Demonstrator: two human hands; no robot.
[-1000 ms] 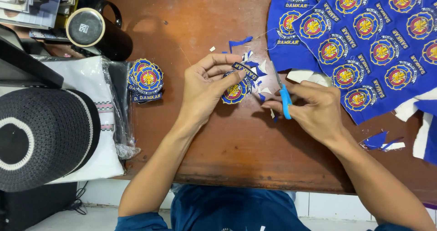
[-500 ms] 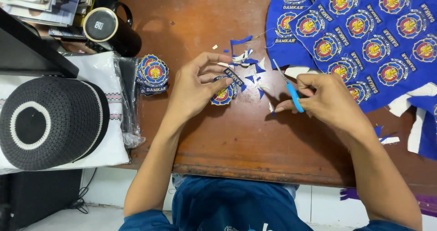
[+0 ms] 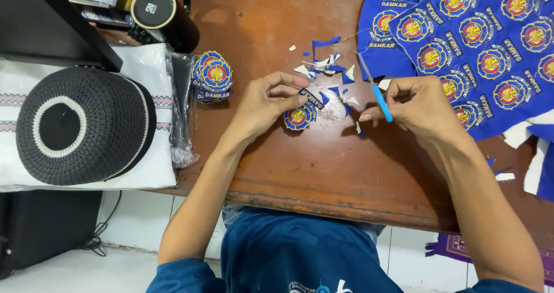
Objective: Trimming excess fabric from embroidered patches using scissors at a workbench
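Badge (image 3: 299,117), round and embroidered, sits pinched in my left hand (image 3: 266,102) just above the bench (image 3: 323,172). My right hand (image 3: 424,105) is closed around the blue-handled cutter (image 3: 375,91), held apart from it. Scraps (image 3: 329,76) lie beside. I judge few done: a small stack (image 3: 212,76) is trimmed, the blue sheet (image 3: 473,45) stays mostly uncut.

**Person at the table: clothing and visible body parts**

A short-sleeved shirt (image 3: 288,252) in deep blue is worn; its sleeves end above the elbows, at the lower edge of the view. Small pale printed markings are seen low on the chest, partly cut off. Both forearms are bare. No ring, watch or glove is seen on the left hand (image 3: 265,105) or the right hand (image 3: 421,105).
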